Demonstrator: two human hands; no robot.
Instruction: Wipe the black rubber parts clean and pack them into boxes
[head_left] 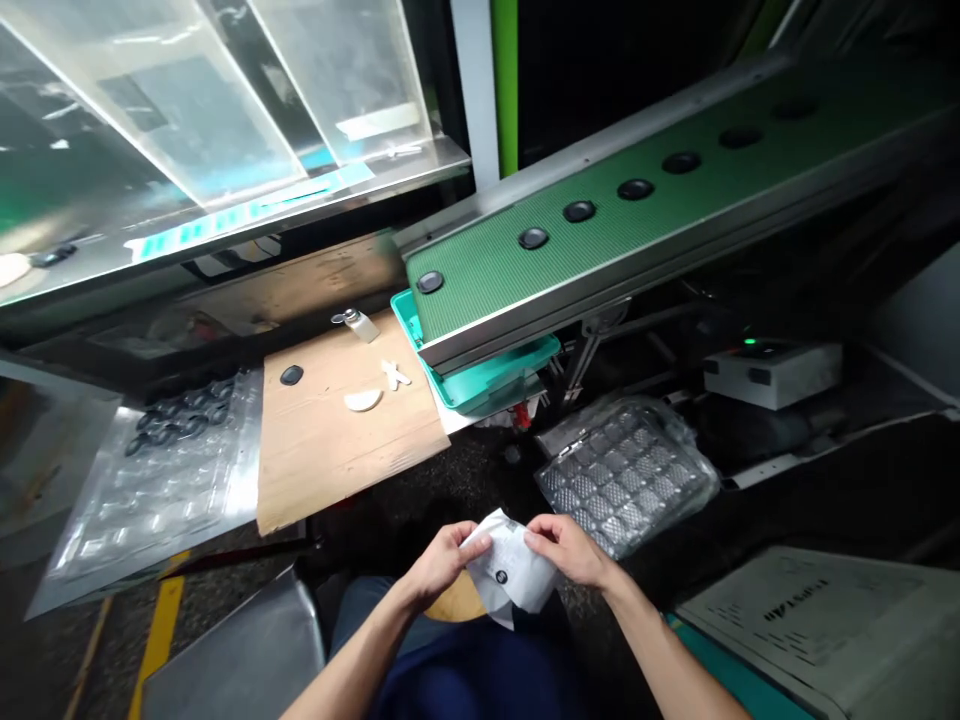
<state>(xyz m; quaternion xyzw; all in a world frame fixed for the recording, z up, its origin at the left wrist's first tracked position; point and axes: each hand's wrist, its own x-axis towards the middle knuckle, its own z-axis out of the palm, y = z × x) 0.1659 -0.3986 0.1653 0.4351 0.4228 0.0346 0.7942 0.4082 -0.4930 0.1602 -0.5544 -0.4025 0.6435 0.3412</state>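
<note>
Both hands grip a crumpled white paper-like packet (517, 575) with a small round black mark on its front, held over my lap. My left hand (448, 562) pinches its upper left edge between thumb and fingers. On the opposite side, my right hand (566, 548) pinches the upper right edge. What the packet holds inside, if anything, is hidden. Beyond the hands, a cardboard sheet (337, 455) carries a black round part (292, 375), a pale half-round piece (363, 400), small white pieces (395, 375) and a small bottle (361, 324).
A green conveyor belt (495, 290) bearing several black round parts ends over a teal tray (499, 375). At left lies a clear blister tray (161, 480), partly filled with black parts. Bagged clear trays (630, 470) sit right of my hands. A grey-beige machine housing (832, 620) stands at lower right.
</note>
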